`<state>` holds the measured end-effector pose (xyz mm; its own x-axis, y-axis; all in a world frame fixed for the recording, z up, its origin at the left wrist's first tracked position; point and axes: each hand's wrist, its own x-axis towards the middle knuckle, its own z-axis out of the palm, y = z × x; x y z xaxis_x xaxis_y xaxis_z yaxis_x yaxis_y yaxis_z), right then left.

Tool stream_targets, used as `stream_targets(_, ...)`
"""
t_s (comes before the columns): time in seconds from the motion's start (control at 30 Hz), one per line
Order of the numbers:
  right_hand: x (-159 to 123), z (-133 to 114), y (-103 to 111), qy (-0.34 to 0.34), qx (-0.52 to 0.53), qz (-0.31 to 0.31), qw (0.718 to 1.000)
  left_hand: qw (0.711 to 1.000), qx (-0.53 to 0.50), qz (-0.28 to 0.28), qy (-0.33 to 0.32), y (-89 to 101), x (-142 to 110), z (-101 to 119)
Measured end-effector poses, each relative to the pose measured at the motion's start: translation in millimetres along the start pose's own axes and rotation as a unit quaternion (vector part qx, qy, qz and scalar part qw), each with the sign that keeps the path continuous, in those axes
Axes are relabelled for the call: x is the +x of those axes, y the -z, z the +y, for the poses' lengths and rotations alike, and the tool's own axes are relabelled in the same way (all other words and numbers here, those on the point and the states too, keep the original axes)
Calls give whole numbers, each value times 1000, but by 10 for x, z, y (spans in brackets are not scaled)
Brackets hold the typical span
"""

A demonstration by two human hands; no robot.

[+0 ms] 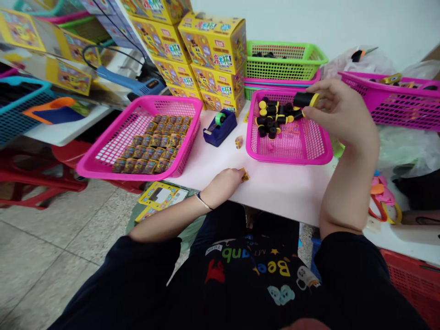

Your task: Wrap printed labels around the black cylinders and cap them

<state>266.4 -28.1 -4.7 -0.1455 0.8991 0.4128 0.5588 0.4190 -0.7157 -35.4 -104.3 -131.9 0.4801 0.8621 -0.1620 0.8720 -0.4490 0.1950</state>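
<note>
Raised over a pink basket (288,158), my right hand (343,112) pinches a black cylinder with a yellow end (304,100). More black and yellow cylinders (273,117) lie in that basket, with a small pink piece (270,147) near its front. Low at the table's front edge, my left hand (225,185) is closed on a small yellow printed piece (244,174); its exact kind is mostly hidden by the fingers. A small printed piece (239,142) lies on the table between the hands and a blue tape dispenser (220,128).
A larger pink basket (92,160) at left holds rows of small wrapped cups (151,144). Yellow boxes (215,46) are stacked at the back beside a green basket (285,68). Another pink basket (398,107) stands at right, and a blue-handled tool (130,82) lies back left.
</note>
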Motion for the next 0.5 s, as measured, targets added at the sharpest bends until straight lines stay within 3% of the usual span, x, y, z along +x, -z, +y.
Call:
stream_targets(0.13,-9,-6,11,-4,-2,5,1000,999,-19,29,8,144,22,-38)
stream_targets(0.23,-14,-21,5,-4,-25,9,1000,996,-38,74,16,437,32,-71)
stream_targets(0.3,-8,-35,-22,1,-47,15,999,987,-68,147,21,694,78,-59)
stream_targets(0.4,29,-27,-97,12,-59,40,997,950,-165,265,-10,1070,305,17)
stream_targets(0.5,82,34,-164,5,-46,63,997,925,-231,298,-50,1338,686,121)
